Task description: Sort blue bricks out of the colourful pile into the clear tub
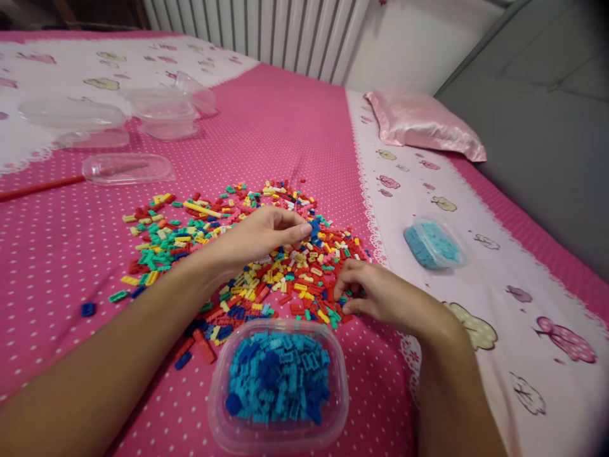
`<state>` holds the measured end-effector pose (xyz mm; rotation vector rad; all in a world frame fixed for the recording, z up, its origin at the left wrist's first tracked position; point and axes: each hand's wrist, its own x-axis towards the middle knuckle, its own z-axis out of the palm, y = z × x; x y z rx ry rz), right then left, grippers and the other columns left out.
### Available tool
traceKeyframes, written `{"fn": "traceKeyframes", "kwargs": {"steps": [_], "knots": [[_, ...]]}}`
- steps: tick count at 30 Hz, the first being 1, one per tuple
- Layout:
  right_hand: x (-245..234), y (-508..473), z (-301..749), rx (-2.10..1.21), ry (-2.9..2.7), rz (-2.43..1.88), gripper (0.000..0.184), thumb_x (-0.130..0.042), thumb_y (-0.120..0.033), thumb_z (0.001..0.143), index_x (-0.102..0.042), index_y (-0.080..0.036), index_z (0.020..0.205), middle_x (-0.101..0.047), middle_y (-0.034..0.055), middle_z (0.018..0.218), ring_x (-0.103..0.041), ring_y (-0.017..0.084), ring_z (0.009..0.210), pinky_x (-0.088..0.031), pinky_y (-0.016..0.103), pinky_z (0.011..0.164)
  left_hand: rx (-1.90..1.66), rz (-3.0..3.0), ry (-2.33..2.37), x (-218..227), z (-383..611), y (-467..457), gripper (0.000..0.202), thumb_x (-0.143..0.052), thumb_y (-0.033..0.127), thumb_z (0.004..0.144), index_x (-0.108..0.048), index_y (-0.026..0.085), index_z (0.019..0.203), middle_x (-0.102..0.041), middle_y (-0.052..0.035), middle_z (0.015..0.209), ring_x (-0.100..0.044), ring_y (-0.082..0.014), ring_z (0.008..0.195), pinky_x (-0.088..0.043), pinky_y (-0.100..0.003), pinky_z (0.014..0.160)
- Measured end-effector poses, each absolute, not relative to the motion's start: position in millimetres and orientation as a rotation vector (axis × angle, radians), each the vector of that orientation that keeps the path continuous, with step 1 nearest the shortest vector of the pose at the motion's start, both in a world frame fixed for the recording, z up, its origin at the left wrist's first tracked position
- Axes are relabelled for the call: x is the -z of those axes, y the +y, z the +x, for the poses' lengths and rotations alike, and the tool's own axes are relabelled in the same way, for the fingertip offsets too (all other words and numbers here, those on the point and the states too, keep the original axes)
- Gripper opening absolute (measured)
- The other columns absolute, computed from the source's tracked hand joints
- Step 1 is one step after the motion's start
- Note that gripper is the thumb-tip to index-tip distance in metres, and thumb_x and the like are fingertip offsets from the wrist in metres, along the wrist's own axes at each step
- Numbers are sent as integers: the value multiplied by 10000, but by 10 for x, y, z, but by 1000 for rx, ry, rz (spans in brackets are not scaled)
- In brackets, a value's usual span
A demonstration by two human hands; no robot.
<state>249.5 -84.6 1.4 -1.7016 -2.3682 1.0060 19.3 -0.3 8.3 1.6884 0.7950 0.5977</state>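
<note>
A wide heap of small toy building bricks (266, 285) in red, yellow, green, pink and blue lies on the bed. My left hand (261, 238) reaches over its middle, thumb and fingers pinched at a blue toy building brick (314, 230). At the heap's right edge, my right hand (368, 289) is curled down among red and green bricks; whatever its fingertips hold is hidden. In front of me stands a clear plastic tub (340, 381) filled with light blue bricks, several dark blue ones on top.
To the right sits a smaller clear tub (459, 244) of light blue bricks. Clear containers (162, 108) and a lid (157, 168) with a red stick (42, 188) lie at the left. A pink pillow (423, 124) rests near the grey headboard (537, 95). One blue brick (88, 309) lies apart.
</note>
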Motion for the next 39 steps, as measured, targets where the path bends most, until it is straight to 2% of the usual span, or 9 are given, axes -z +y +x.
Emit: {"fn": "traceKeyframes", "kwargs": {"steps": [7,12,17,21,24,29,34,39], "knots": [[-74,-834,2505,-1020,-2264,-1541,161,-597,-90,904,-711,-198,869,-684,26,877,-622,159,801,-471,291,747,-616,1653,831,-63,192,-9,378,-704,503,798,-612,166,655,-588,16,617,-508,-108,584,-387,-247,605],[-113,-824,2453,-1018,-1852,-1470,130,-546,-199,952,-674,-213,971,-718,13,849,-655,155,747,-502,288,691,-601,1640,830,-102,195,-27,359,-713,485,798,-628,162,666,-608,12,631,-515,-105,584,-399,-240,605],[-70,-792,2266,-1076,-1549,-1232,155,-569,-243,958,-634,-206,1094,-712,2,831,-684,129,788,-535,261,738,-609,1618,797,-138,224,-68,363,-710,482,807,-629,161,658,-598,20,616,-513,-101,575,-416,-236,615],[-40,-777,2182,-1115,-1488,-1191,77,-587,-260,949,-610,-199,991,-714,0,788,-697,124,759,-552,262,731,-618,1614,772,-113,243,-78,353,-709,474,816,-641,156,679,-607,21,624,-523,-100,584,-429,-233,623],[-28,-765,2170,-1144,-1500,-1191,112,-625,-300,926,-640,-192,951,-735,25,838,-708,134,766,-563,283,750,-624,1604,766,-104,242,-78,336,-719,462,813,-660,150,702,-630,15,645,-538,-100,601,-434,-229,631],[0,-745,2152,-1122,-1451,-1196,200,-762,-321,812,-629,-211,913,-704,-13,762,-709,148,748,-551,278,704,-643,1553,790,-127,245,-90,325,-752,457,782,-688,141,736,-667,4,687,-563,-104,637,-435,-226,641],[14,-758,2124,-1113,-1452,-1205,185,-671,-370,892,-598,-210,949,-748,6,768,-725,154,728,-570,310,738,-676,1561,791,-116,267,-96,340,-767,473,764,-693,141,746,-676,0,691,-563,-107,630,-432,-231,637],[14,-786,2084,-998,-1486,-1263,173,-676,-341,892,-575,-211,948,-770,25,817,-740,169,735,-570,317,733,-689,1517,765,-64,272,-89,340,-767,467,775,-703,134,795,-690,-15,715,-607,-122,671,-463,-240,673]]}}
